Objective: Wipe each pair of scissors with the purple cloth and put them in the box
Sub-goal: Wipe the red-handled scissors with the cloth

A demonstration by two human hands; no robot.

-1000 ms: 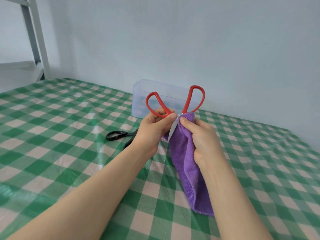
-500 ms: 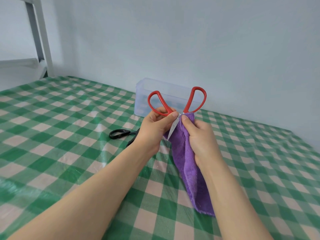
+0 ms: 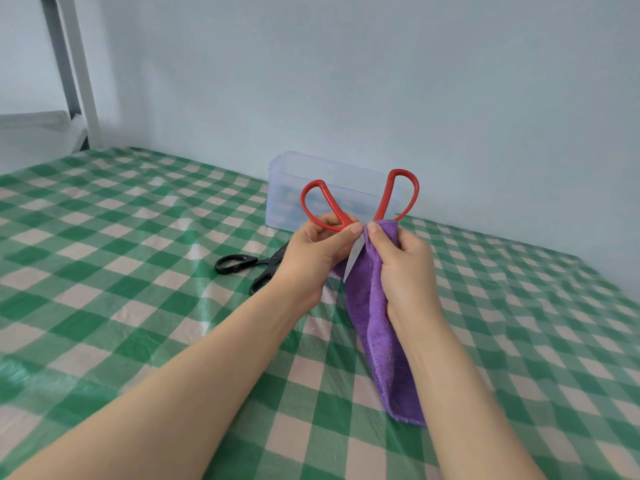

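My left hand [image 3: 313,252] grips the red-handled scissors [image 3: 388,199] by the left handle loop, handles up and spread apart. One bare blade points down between my hands. My right hand [image 3: 403,268] pinches the purple cloth [image 3: 379,336] around the other blade near the pivot; the cloth hangs down to the table. A black pair of scissors [image 3: 242,265] lies flat on the table left of my left hand, partly hidden by it. The clear plastic box [image 3: 287,188] stands behind, against the wall.
The table wears a green and white checked cover [image 3: 121,271]. A grey metal frame post [image 3: 74,74] rises at the far left. The pale wall runs close behind the box.
The hands and red scissors keep nearly the same pose; the view has shifted slightly. The right thumb sits a touch higher on the cloth-wrapped blade.
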